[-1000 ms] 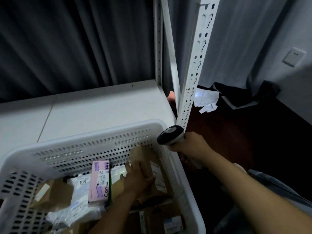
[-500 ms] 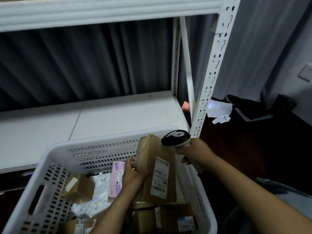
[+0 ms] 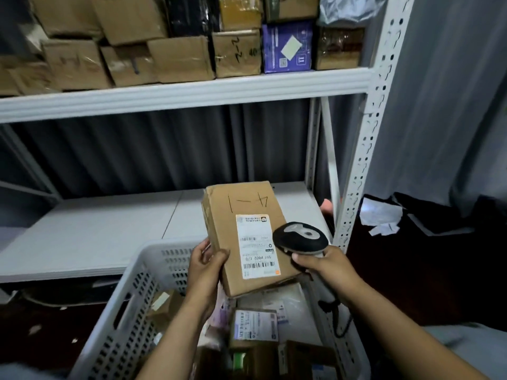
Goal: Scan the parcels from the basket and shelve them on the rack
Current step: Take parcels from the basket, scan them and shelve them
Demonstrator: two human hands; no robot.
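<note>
One parcel [image 3: 241, 215] in left hand [image 3: 204, 270]; scanner [image 3: 300, 238] in right hand [image 3: 329, 267] hides its edge.

The tiny words on the label [image 3: 256, 246] cannot be read, and the basket [image 3: 153, 249] is cut off at the bottom

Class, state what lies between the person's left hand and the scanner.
Head view: the brown parcel with its white label; the left hand grips it, the right hand holds the scanner.
</note>
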